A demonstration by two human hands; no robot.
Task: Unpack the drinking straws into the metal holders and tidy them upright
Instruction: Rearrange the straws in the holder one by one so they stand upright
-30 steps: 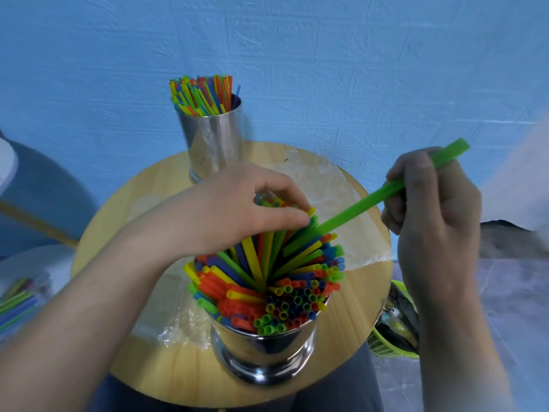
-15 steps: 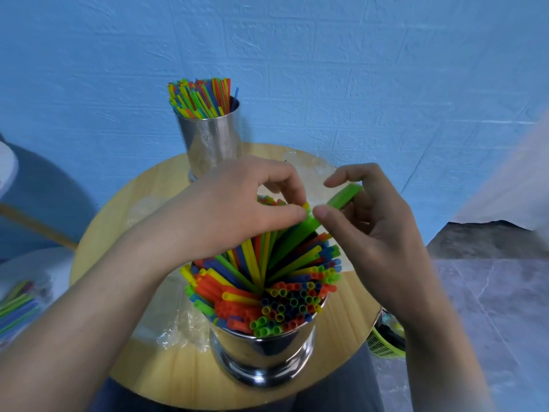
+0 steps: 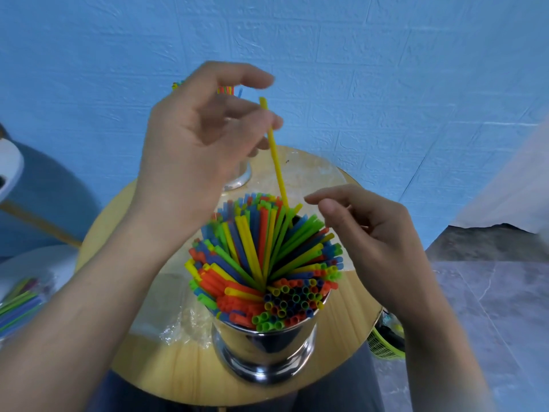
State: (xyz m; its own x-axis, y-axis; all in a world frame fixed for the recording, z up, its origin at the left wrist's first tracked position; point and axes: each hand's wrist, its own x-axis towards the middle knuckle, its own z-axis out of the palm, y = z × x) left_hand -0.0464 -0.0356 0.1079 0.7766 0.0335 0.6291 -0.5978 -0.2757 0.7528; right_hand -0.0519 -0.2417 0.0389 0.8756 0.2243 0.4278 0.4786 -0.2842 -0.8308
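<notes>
A single yellow straw (image 3: 275,153) stands almost upright above the near metal holder (image 3: 264,352). Its lower end is sunk among the other straws (image 3: 261,263) at the far side of the bundle and its top is raised well clear of them. The left hand (image 3: 193,138) holds it near the top, with curled fingers (image 3: 264,121) pinching it just below the tip (the exact grip is a little blurred). The right hand (image 3: 374,230) hovers just beside the bundle on the right. Its fingers (image 3: 323,200) are loosely curled and grasp nothing, and they lie near the yellow straw's lower part without touching it. The holder is packed with green, yellow, orange and blue straws. Many of them lean and fan out across the middle, while those at the front edge stand with their open ends up. The holder stands on the near part of a round wooden bench (image 3: 178,379). A second metal holder (image 3: 239,179) stands at the far side, mostly hidden behind the left hand, with a few of its straw tips (image 3: 226,90) showing above. Crumpled clear plastic wrap (image 3: 178,319) lies on the bench left of the near holder. More straws in a clear packet (image 3: 17,301) lie on a pale surface off to the left. A green basket (image 3: 386,343) sits below the bench edge on the right, and a blue wall (image 3: 386,69) stands behind.
</notes>
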